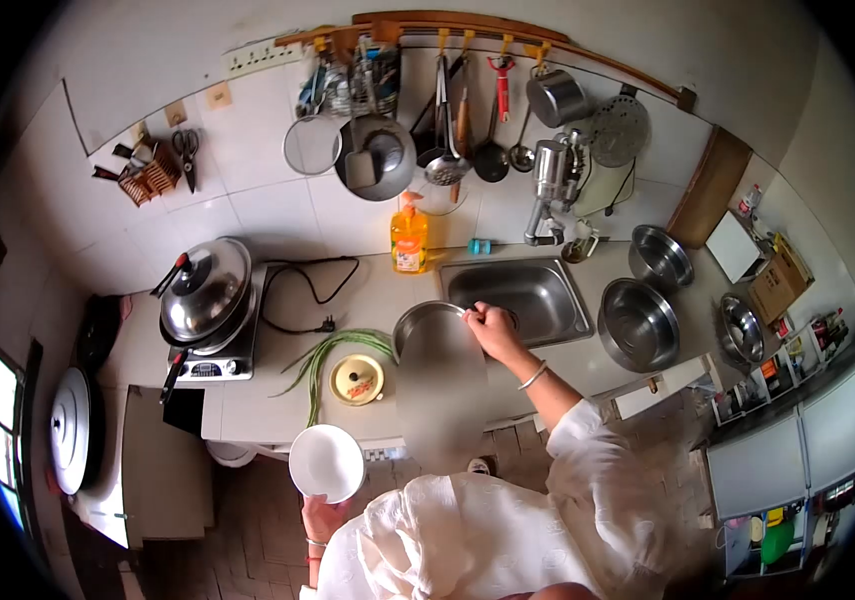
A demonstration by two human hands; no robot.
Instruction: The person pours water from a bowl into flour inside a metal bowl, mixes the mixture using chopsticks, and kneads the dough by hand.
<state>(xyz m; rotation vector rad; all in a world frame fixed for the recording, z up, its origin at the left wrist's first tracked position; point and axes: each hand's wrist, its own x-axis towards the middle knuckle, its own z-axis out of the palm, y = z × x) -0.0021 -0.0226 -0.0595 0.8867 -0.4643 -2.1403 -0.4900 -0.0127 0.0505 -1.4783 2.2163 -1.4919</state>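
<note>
White tiles (pixel 268 215) back the tabletop (pixel 258 390); long beans (pixel 316 368) lie uncut toward its front edge. Left hand (pixel 325 514) grips a white bowl (pixel 327 463), right hand (pixel 493 331) a metal bowl (pixel 412 322).
</note>
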